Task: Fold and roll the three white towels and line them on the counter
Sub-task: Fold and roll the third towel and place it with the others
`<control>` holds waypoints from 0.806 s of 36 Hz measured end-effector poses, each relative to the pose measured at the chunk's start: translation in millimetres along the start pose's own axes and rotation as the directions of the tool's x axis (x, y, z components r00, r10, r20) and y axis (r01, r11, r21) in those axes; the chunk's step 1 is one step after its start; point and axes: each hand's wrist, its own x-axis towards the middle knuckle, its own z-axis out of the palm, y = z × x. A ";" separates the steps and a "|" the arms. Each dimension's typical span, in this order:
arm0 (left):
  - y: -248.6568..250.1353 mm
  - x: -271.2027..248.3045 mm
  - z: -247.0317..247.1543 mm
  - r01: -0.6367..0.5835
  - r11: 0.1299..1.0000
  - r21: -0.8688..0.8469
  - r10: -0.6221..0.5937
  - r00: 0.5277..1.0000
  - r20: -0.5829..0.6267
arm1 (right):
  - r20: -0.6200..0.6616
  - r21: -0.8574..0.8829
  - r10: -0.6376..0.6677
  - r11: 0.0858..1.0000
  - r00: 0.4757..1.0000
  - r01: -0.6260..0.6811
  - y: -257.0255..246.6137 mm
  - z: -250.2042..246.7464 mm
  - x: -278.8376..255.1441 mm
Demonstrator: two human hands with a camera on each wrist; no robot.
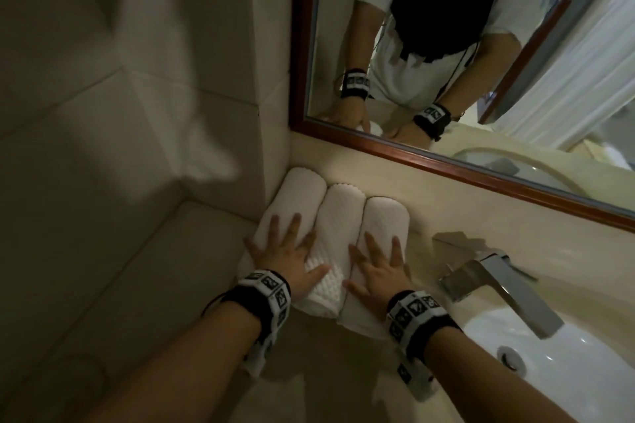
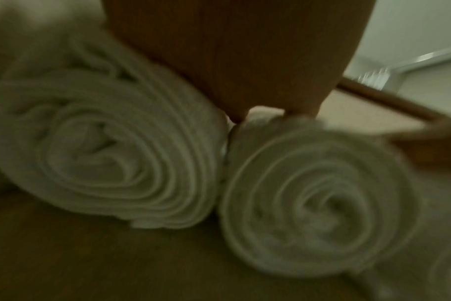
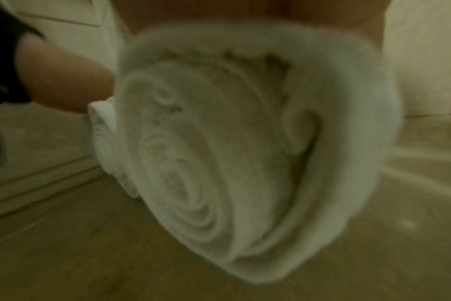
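Three rolled towels (image 1: 330, 244) side by side in counter (image 1: 429, 213) corner; left hand (image 1: 287, 252), right hand (image 1: 379, 268) flat, fingers spread, gripping nothing, pressing rolls snug, likely to keep row tight.

Bathrm: sink (image 1: 488, 330), faucet (image 1: 498, 288), mirror (image 1: 446, 154).

Three white rolled towels: the left towel (image 1: 302, 197) under the left hand's fingers (image 1: 292, 227) looks smooth, the middle towel (image 1: 338, 216) between the two hands has a raised dotted weave, and the right towel (image 1: 381, 216) under the right hand's fingers (image 1: 374, 244) is plain white. Both wristbands (image 1: 266, 299) are black with white squares bearing black marks. The counter (image 1: 464, 216) is pale beige, the mirror frame (image 1: 481, 178) reddish brown, the faucet (image 1: 498, 285) silver, the basin (image 1: 567, 371) white.
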 end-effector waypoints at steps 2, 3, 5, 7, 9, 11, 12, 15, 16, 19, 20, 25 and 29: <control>-1.9 2.0 0.5 0.011 0.999 0.031 -0.010 1.000 -0.008 | 0.012 -0.001 -0.003 1.000 1.000 0.003 1.1 -3.6 3.2; -1.7 2.2 -1.2 0.016 1.000 0.027 -0.016 1.000 -0.002 | 0.014 0.001 -0.005 1.000 1.000 0.004 1.8 -5.4 2.3; 2.0 -0.3 -7.4 0.020 1.000 -0.006 -0.020 1.000 0.003 | -0.010 0.020 0.008 1.000 1.000 -0.008 2.9 -7.2 -1.8; 8.1 -4.7 -12.4 -0.012 1.000 -0.004 0.011 1.000 -0.024 | -0.034 0.059 0.055 0.997 0.998 -0.053 2.0 -6.1 -5.3; 14.9 -8.7 -9.7 -0.082 0.996 0.034 0.084 0.996 -0.039 | -0.029 0.070 0.083 0.994 0.996 -0.081 -2.1 -2.2 -6.1; 19.1 -10.4 -0.1 -0.111 0.992 0.061 0.112 0.994 -0.011 | -0.022 0.049 0.067 0.997 0.998 -0.066 -7.4 0.4 -3.1; 19.2 -10.9 4.2 -0.103 0.993 0.066 0.103 0.995 0.000 | -0.013 0.050 0.057 0.997 0.998 -0.056 -9.6 0.2 -1.5; 17.7 -11.0 7.5 -0.082 0.994 0.072 0.082 0.997 -0.004 | -0.011 0.099 0.029 0.995 1.000 -0.028 -7.5 -5.1 -1.5; 18.0 -10.8 6.5 -0.086 0.994 0.071 0.086 0.996 0.003 | -0.015 0.121 0.020 0.992 1.000 -0.018 -3.5 -6.0 -3.3; 20.8 -10.2 6.5 -0.077 0.996 0.050 0.076 0.997 0.024 | -0.050 0.163 -0.006 0.987 0.999 0.014 10.2 -5.9 -11.6; 22.1 -10.8 6.5 -0.068 0.997 0.041 0.067 0.997 0.030 | -0.070 0.171 -0.007 0.985 0.998 0.019 13.6 -5.1 -14.1; 32.7 -18.4 4.6 -0.044 0.999 -0.012 0.045 0.999 0.020 | -0.097 0.227 -0.033 0.972 0.995 0.054 20.0 -4.8 -26.9; 37.4 -27.1 3.9 0.003 0.999 -0.043 -0.002 1.000 0.008 | -0.106 0.218 -0.043 0.974 0.993 0.066 25.3 -6.9 -31.2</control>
